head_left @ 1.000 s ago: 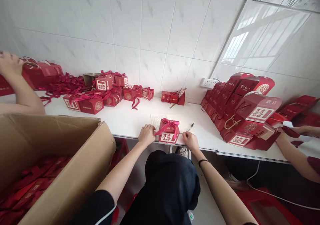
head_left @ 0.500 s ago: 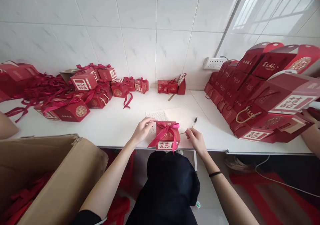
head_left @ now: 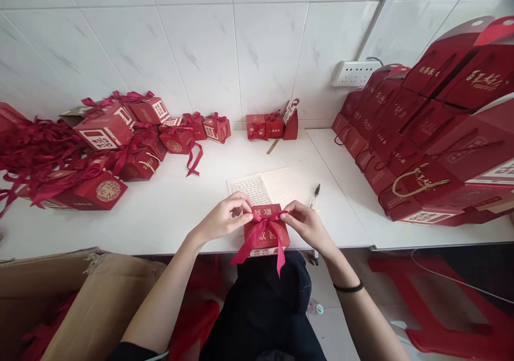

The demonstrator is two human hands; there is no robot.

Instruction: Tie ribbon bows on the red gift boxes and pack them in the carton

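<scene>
A small red box (head_left: pixel 267 235) with white and gold characters sits at the table's front edge, in front of my body. A pink-red ribbon (head_left: pixel 254 241) is tied in a bow on its top, and its two tails hang over the front. The left loop of the bow is pinched between the thumb and fingers of my left hand (head_left: pixel 228 216). On the other side, my right hand (head_left: pixel 305 223) pinches the right loop. Just behind the box lies an open notebook (head_left: pixel 249 188) with handwriting, and a black-capped pen (head_left: pixel 315 195) rests on its right side.
Ribboned red boxes (head_left: pixel 106 130) are heaped at the left, beside loose ribbons (head_left: pixel 48 144). Stacked red boxes (head_left: pixel 395 120) fill the right. A cardboard carton (head_left: pixel 108 296) stands at front left. Small boxes (head_left: pixel 265 126) and a power strip (head_left: pixel 356 73) are at the wall.
Both hands have closed onto the bow's loops; before, they were at the box's sides. The view has tilted and shifted. A person's arms at the far left and right have left the view.
</scene>
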